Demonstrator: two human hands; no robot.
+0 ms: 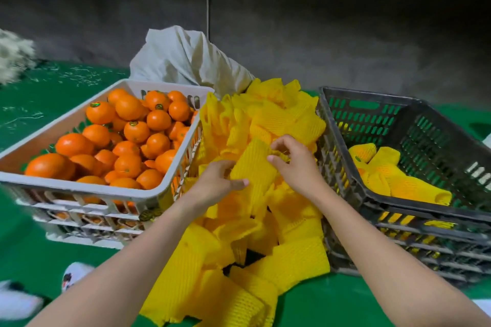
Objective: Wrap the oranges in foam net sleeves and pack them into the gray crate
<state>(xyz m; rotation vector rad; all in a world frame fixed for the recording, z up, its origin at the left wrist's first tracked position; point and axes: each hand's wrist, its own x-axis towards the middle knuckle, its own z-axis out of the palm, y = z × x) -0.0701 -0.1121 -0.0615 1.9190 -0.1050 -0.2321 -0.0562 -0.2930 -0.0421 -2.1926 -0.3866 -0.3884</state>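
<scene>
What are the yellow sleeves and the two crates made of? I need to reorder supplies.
Yellow sleeves: apparently soft foam netting, matte, with a meshed surface that creases. White crate and gray crate: seemingly rigid moulded plastic, slightly glossy, with slotted walls.

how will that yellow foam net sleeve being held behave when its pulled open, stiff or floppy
Probably floppy and very light: the foam net sleeve lies flat between the left hand and right hand, and the sleeves in the pile lie bent and crumpled. Its open mesh likely stretches easily and grips rather than slips.
</scene>
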